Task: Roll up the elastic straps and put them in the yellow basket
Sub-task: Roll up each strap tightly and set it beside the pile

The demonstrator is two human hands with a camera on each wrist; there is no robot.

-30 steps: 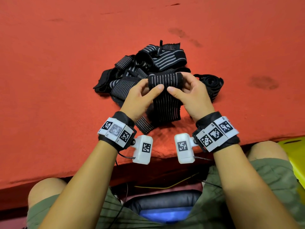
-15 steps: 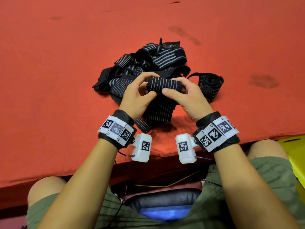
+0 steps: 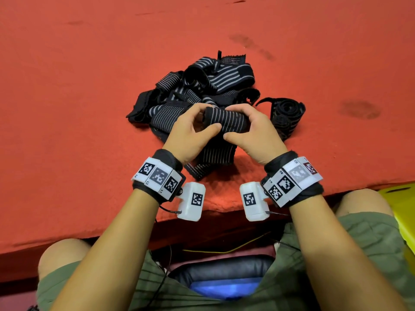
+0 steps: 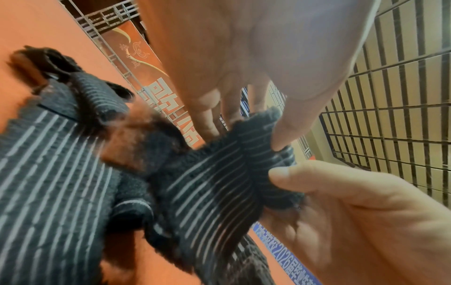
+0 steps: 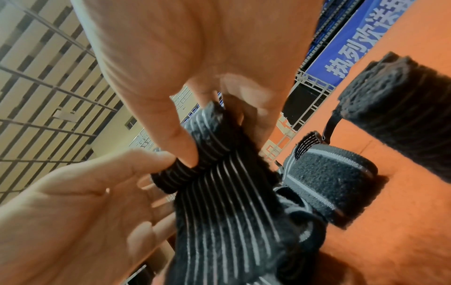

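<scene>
left hand [image 3: 193, 131]: fingers and thumb curled round left end of the part-rolled strap [image 3: 226, 120] | strap: raised over the near edge of the strap pile [image 3: 202, 90], loose tail hanging toward the red table [image 3: 78, 108] | right hand [image 3: 253, 129]: pinching its right end | rolled strap [image 3: 287, 115]: on table, right of pile | yellow basket [image 3: 402, 205]: near right, below table edge

you're looking at black straps [image 3: 203, 86] with thin grey stripes, on a red-orange table [image 3: 78, 97]; yellow basket [image 3: 404, 198] near right.
</scene>
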